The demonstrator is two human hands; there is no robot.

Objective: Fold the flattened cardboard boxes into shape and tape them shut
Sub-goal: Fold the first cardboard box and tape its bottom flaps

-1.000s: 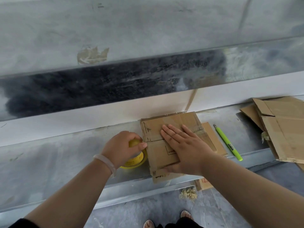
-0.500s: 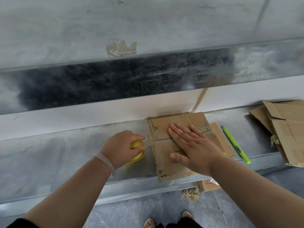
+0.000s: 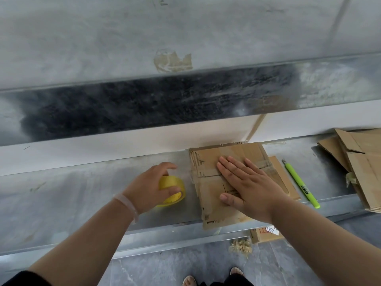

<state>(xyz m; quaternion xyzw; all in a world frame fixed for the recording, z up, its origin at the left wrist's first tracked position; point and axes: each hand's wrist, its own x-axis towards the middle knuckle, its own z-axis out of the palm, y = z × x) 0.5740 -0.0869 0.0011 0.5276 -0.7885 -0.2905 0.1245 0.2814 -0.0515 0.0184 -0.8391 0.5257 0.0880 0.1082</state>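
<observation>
Right hand [image 3: 249, 186] flat, palm down, fingers spread on top of the folded cardboard box [image 3: 208, 164]; no grip there, just pressing. Box sits on the metal surface [image 3: 72, 195], far edge against the white wall strip, near corner overhanging the surface's front lip. Clear tape visible across the box top, partly under the fingers.

Left hand [image 3: 150, 186] just left of the box, not touching it. Grip closed around the yellow tape roll [image 3: 175, 189]: thumb on the near side, fingers curled over the far side, index finger lifted off. Roll resting on the surface, tilted, near the box's left edge with a small gap between. Pale bracelet [image 3: 127, 205] on the left wrist.

Green utility knife [image 3: 301, 183] lying on the surface right of the box, clear of both hands. Stack of flattened cardboard [image 3: 367, 168] further right, at the frame edge. Scrap cardboard with red writing [image 3: 266, 234] on the floor below the surface.
</observation>
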